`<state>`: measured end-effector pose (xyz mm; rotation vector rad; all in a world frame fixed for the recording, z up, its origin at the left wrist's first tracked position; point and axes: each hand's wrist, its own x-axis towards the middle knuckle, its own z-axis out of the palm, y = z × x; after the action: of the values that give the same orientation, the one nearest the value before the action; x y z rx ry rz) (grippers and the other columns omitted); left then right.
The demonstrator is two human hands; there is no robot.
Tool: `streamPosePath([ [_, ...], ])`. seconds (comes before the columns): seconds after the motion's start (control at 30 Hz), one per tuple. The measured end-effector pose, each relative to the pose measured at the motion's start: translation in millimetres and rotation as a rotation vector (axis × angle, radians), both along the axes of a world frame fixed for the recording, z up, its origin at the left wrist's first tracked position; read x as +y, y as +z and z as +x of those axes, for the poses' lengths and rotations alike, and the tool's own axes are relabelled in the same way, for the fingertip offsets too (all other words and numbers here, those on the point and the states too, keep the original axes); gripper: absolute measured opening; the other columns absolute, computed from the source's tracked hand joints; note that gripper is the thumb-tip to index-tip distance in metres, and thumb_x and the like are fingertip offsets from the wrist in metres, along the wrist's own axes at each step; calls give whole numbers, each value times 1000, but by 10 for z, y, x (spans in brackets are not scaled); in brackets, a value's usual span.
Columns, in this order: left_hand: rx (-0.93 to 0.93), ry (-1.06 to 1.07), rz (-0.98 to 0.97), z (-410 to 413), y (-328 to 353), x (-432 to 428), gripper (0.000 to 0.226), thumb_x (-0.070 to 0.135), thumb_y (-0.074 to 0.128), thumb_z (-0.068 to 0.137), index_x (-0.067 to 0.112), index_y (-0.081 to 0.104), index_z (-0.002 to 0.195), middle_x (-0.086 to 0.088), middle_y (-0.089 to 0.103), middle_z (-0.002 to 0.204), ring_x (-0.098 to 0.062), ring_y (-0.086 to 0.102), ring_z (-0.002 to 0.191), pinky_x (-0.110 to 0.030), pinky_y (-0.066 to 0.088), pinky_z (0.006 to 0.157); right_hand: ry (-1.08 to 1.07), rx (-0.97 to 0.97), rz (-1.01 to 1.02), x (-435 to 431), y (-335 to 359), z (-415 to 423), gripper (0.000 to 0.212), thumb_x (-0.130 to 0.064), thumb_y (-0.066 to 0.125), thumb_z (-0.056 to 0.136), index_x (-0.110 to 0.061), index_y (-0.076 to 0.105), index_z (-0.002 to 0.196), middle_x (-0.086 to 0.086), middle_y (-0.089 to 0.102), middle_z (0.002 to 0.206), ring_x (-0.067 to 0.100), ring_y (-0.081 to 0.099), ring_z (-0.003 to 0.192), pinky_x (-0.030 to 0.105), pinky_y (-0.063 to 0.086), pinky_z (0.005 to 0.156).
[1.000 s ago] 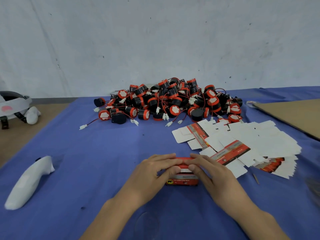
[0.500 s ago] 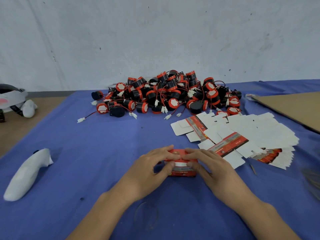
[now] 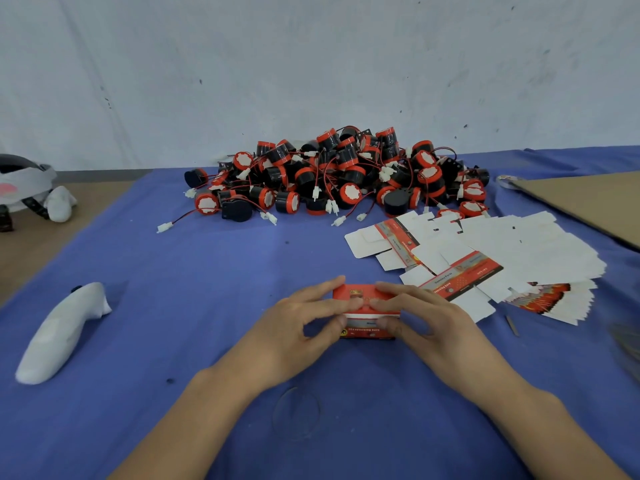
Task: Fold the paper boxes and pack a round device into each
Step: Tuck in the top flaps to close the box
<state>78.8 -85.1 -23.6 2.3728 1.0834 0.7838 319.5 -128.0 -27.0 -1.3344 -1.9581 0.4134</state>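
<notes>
One box (image 3: 363,296) in hand, heap waiting
Left hand (image 3: 294,329) and right hand (image 3: 434,323) pinch the box, perhaps already filled; devices (image 3: 341,174) at the table's (image 3: 173,271) far edge and flat boxes (image 3: 519,251) are left

This looks like a small hand-packing workshop: a worktable (image 3: 173,271) draped in blue cloth stands against a bare, scuffed whitewashed wall (image 3: 311,64). A heap of identical red-and-black round devices (image 3: 339,174) with wired plugs lies in bulk at its far side, near a fanned stack of flat, unfolded printed box blanks (image 3: 519,247) and a brown cardboard sheet (image 3: 588,202)
</notes>
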Motion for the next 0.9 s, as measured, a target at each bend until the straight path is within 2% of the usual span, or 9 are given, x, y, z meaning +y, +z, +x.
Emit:
streamPosePath([
  [0.2,6,-9,-5,15,21,16,36,49,53,96,72,45,122,33,36,150,2,45,133,-38,48,104,24,-99,18,-24,44,35,36,-52,51,90,-42,69,120,-33,48,140,7,54,125,38,48,104],
  [0.33,39,-18,-26,13,18,11,35,67,38,87,75,43,121,39,29,151,2,43,134,-37,47,105,39,-95,10,-20,38,30,34,-48,51,92,-40,70,120,-27,50,143,6,55,125,37,49,103],
  [0.43,-16,-14,-46,24,-13,-4,32,65,42,88,74,49,118,39,31,150,4,44,132,-34,47,104,32,-67,12,-11,-1,30,34,-50,52,91,-40,70,119,-28,50,143,2,52,128,34,50,102],
  [0.53,-120,4,-68,57,-39,-15,29,53,52,90,63,61,115,31,42,146,7,46,128,-22,47,102,33,76,-54,20,-18,11,29,-50,56,90,-42,71,113,-31,52,137,-3,49,129,25,47,103],
  [0.63,-303,44,-117,127,22,-37,22,41,59,92,46,67,111,23,58,129,5,53,121,-16,45,98,22,253,-111,63,24,-44,23,-45,57,91,-43,71,109,-31,59,127,-4,54,122,15,47,96],
  [0.7,-498,76,-197,216,121,-58,16,40,57,93,38,68,105,23,65,112,4,61,107,-13,48,85,-13,389,-129,96,93,-113,22,-45,57,91,-42,71,108,-26,66,115,0,61,112,17,51,86],
  [0.77,-651,117,-209,348,219,-83,15,35,52,100,30,66,102,21,66,98,4,63,92,-9,47,73,-29,547,-89,114,169,-234,24,-46,55,91,-38,70,106,-21,69,104,0,65,102,14,51,75],
  [0.9,-846,213,-221,652,341,-115,24,27,39,107,19,58,94,21,65,77,7,61,73,-8,46,61,-23,879,-109,132,246,-561,21,-51,54,90,-40,69,98,-13,71,102,4,69,96,14,52,75],
])
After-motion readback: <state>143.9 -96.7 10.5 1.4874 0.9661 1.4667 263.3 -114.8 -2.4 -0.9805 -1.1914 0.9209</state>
